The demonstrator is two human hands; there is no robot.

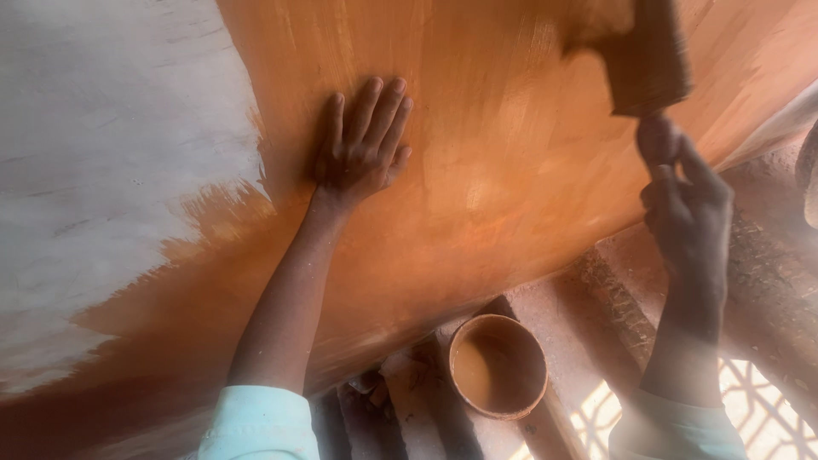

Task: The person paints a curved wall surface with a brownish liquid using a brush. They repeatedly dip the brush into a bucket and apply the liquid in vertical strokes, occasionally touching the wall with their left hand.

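Observation:
My left hand (362, 143) lies flat, fingers spread, on a large curved surface (494, 170) coated in wet orange-brown paint. My right hand (686, 204) grips the handle of a wide paintbrush (652, 60), whose bristles press against the painted surface at the upper right. To the left, part of the surface (102, 153) is still bare whitish-grey, with a ragged paint edge between the two areas.
A round bowl (498, 366) of orange-brown paint sits on a brick ledge (596, 315) below the surface, between my arms. Patterned patches of sunlight (750, 409) fall on the floor at the lower right.

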